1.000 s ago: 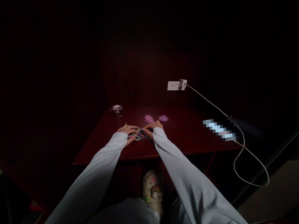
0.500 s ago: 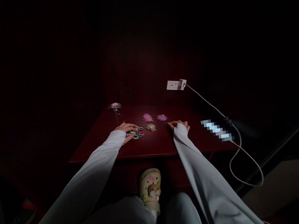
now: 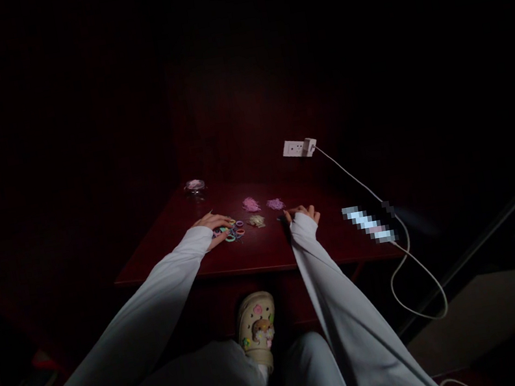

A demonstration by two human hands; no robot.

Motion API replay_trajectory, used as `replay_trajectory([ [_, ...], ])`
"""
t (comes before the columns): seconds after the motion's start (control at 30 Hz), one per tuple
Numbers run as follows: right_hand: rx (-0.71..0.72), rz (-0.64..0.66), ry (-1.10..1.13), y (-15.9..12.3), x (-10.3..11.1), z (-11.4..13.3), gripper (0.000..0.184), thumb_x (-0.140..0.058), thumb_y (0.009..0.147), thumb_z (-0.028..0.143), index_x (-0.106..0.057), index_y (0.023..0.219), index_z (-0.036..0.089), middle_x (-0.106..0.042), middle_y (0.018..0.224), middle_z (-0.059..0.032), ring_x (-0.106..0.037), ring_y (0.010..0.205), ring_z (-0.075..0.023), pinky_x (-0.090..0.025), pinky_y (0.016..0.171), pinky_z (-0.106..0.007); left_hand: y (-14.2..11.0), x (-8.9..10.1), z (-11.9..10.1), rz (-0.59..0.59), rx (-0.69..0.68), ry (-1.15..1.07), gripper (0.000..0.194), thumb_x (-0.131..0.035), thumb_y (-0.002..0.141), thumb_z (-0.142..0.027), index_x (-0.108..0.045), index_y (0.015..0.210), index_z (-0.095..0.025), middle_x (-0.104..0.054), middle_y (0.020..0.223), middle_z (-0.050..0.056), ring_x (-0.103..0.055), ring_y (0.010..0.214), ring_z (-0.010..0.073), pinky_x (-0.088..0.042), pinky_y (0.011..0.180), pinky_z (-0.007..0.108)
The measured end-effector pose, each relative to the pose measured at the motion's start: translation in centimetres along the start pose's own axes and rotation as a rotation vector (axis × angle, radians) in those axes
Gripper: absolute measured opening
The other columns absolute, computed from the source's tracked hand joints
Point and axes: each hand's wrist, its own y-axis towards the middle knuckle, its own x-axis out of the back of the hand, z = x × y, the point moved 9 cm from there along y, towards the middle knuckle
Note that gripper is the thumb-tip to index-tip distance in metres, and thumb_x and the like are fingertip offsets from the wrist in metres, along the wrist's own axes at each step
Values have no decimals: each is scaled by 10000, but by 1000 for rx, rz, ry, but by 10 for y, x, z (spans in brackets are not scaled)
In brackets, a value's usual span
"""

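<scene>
My left hand (image 3: 213,222) lies over a heap of small coloured hair ties (image 3: 230,231), its fingers stretched out and apart, partly covering them. To the right, my right hand (image 3: 304,213) rests low at the tabletop with its fingers curled. Its thumb and index finger come close together at the left side; anything between them is too small and dark to make out. Between the hands lie a pale yellow pile (image 3: 256,221), a pink pile (image 3: 251,204) and a purple pile (image 3: 276,204) of what look like small elastic bands. The purple pile is nearest my right hand.
A clear jar (image 3: 195,190) with pinkish contents stands at the back left of the dark red table (image 3: 268,254). A blurred-out bright device (image 3: 369,224) lies at the right, its white cable (image 3: 350,171) running to a wall socket (image 3: 294,148). My clog (image 3: 258,324) shows below the edge.
The whole view has shifted slightly, moving the scene a little left. My right hand has moved slightly left toward the piles. My left hand stays over the hair ties.
</scene>
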Motion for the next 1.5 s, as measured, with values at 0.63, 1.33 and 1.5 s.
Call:
replay_trajectory([
  [0.63, 589, 343, 351, -45, -41, 119, 216, -780, 982, 511, -840, 975, 303, -770, 1140, -35, -512, 1159, -259, -347, 1008, -386, -4, 7, -12, -33, -1, 93, 219, -655, 977, -319, -812, 1129, -305, -798, 1273, 15, -650, 1129, 242, -526, 990, 379],
  [1.33, 128, 23, 585, 12, -44, 51, 255, -629, 978, 390, -757, 839, 219, -776, 1004, -68, -619, 927, -220, -459, 954, -360, -2, 5, -3, -56, 17, 16, 194, -650, 950, -319, -802, 1067, -291, -817, 1197, 22, -669, 1109, 239, -536, 1007, 383],
  [1.5, -68, 0, 338, 16, -20, -7, 170, -606, 930, 311, -751, 890, 232, -772, 1102, -69, -577, 1068, -258, -400, 943, -362, 0, -1, 4, -56, 36, -4, 192, -662, 947, -324, -799, 1076, -286, -812, 1219, 27, -674, 1125, 238, -530, 1033, 389],
])
